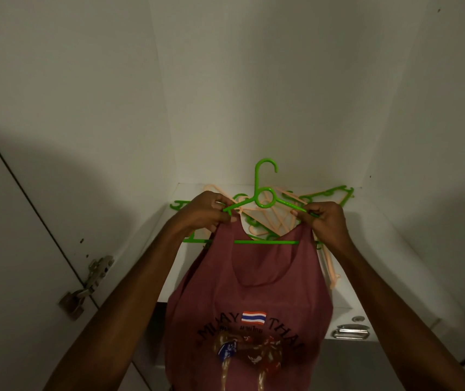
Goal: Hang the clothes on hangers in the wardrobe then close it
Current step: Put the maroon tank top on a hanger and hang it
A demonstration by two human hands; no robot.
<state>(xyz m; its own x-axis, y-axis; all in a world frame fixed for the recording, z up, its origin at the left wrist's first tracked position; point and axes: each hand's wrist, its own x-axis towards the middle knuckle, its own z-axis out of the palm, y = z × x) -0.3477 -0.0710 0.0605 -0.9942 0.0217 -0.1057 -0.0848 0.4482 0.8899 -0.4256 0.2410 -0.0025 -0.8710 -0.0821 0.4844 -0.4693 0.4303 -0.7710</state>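
- Head view, looking down into the open wardrobe (282, 80): white back and side walls, white shelf (366, 249) at the bottom.
- Green hanger (265, 197) held up in mid-frame above the shelf, hook pointing up and far, long axis running left-right.
- Maroon tank top (251, 306) is already on it: straps sit over both hanger arms, body hangs down toward the near edge, printed front facing the camera.
- Left hand (207, 211): fingers curled, pinching the left strap together with the left hanger arm.
- Right hand (323, 220): same on the right side, fingertips clamped on the right strap and hanger arm.
- Both hands are level and about equally far from the hook; the hook sits between them, slightly above and farther from the person.
- Spare hangers (324, 197), green and peach, lie in a loose pile on the shelf behind and under the held one.
- Door hinge (90, 283) on the left, metal latch (351, 331) on the front below the shelf at right.
- No rail visible in frame; can't tell where it is, presumably above the view.
- Judgement: dressing the hanger looks near done. Next move needs the hook lifted to the rail with the axis kept level so the straps don't slide off.
- Risk: thin straps, slick plastic arms; tilt either way and one strap can slip.
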